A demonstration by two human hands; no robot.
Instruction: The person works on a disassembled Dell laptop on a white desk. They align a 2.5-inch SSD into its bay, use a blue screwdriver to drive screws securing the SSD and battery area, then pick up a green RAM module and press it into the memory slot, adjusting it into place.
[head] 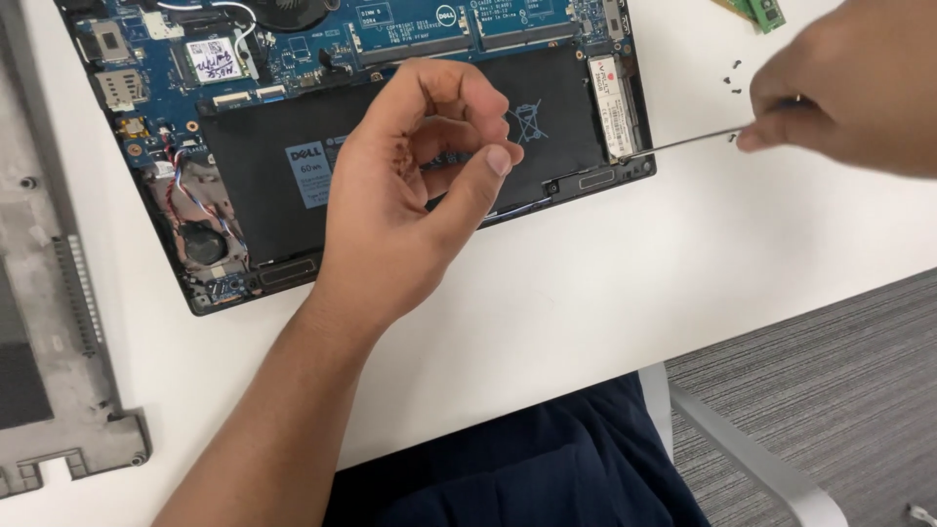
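— Where do we have our hands just now?

— Our right hand (849, 88) is up at the right edge of the view, fingers pinched tight round the top of a thin screwdriver (683, 142). Its shaft slants down and left, and the tip sits at the lower end of the white storage card (613, 107), near the right corner of the opened laptop (293, 59).

— And the left?

— Our left hand (410, 195) hovers over the big black battery (264, 166), half curled — thumb and forefinger bent toward each other with a narrow gap between them. We cannot tell whether anything tiny sits between the fingertips; nothing shows there.

— How does the laptop lie?

— Bottom side up on the white table (605, 283), its blue circuit board bare across the top and a bundle of red and blue wires at the left side of the battery.

— What else is around us?

— The grey bottom cover (49, 293) lies just left of the laptop. A few small black screws (732, 83) sit loose on the table beside our right hand, and a green memory stick (761, 12) peeks in at the top edge.
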